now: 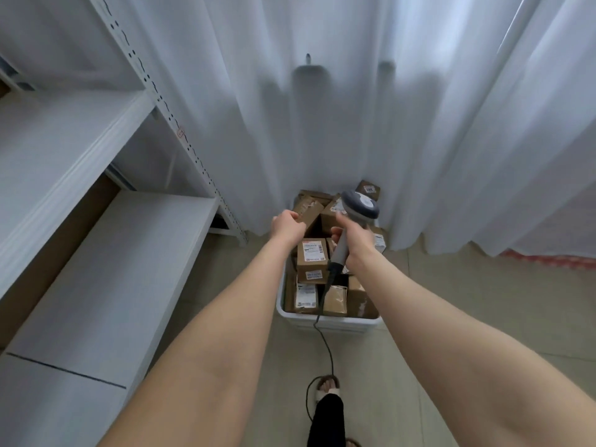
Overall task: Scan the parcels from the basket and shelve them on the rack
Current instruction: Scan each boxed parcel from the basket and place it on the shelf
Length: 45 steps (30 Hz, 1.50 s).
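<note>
Along the far side of the room a white curtain [322, 108] hangs down to the floor [467, 301], which is laid with pale tiles. To the left stands the rack [106, 269], made of white metal, with a perforated post and two broad shelves in view, one above the other. Just right of the rack's foot and close before the curtain, a white basket [329, 321] sits on the floor. It is full of brown cardboard parcels [312, 256], several of them with white labels turned upward. Both bare arms reach forward over the basket. The scanner [358, 208], light grey with a darker head, is above the far half of the pile, with its head toward the curtain. The right hand [353, 240] has its fingers wrapped round the scanner's handle and holds it clear of the boxes. The left hand [287, 225], just beside it, has its fingers curled over the left edge of a tilted parcel [309, 209] at the far left of the pile; this part is a little blurred. A dark cable [327, 346] runs from the handle's lower end over the near rim of the basket and along the floor to a foot in a pale sandal [327, 387] near the bottom edge.
</note>
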Each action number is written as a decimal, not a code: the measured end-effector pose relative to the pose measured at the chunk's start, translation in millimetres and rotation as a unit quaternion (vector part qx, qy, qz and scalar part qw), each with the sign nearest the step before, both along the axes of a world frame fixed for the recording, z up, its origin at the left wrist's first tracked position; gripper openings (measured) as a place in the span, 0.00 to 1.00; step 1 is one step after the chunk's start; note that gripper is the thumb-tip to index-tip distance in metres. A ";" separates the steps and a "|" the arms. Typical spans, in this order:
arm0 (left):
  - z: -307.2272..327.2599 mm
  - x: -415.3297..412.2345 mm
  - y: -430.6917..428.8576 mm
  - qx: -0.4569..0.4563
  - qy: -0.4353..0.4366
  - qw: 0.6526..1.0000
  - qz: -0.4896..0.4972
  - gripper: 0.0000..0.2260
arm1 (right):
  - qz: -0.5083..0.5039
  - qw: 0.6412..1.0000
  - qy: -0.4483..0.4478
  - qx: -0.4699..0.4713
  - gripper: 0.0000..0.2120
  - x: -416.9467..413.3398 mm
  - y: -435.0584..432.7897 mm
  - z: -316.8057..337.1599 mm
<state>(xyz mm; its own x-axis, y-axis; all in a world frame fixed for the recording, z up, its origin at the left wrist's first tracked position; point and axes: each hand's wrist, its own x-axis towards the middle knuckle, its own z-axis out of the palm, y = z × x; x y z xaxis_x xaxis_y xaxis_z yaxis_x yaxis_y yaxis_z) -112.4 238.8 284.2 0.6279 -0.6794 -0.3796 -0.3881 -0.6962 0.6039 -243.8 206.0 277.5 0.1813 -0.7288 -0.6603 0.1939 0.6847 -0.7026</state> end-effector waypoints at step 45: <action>-299.4 66.5 -76.2 0.071 0.208 0.956 0.193 0.18 | 0.171 0.964 0.178 0.101 0.25 71.8 -91.8 -286.6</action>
<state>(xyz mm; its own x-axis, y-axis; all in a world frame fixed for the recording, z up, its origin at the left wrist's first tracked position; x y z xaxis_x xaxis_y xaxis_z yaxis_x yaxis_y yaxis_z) -45.9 162.7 -15.2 0.5963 -0.3513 -0.7218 0.1672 -0.8251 0.5397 -172.0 114.2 -9.0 0.1229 -0.5174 -0.8469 -0.2960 0.7954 -0.5289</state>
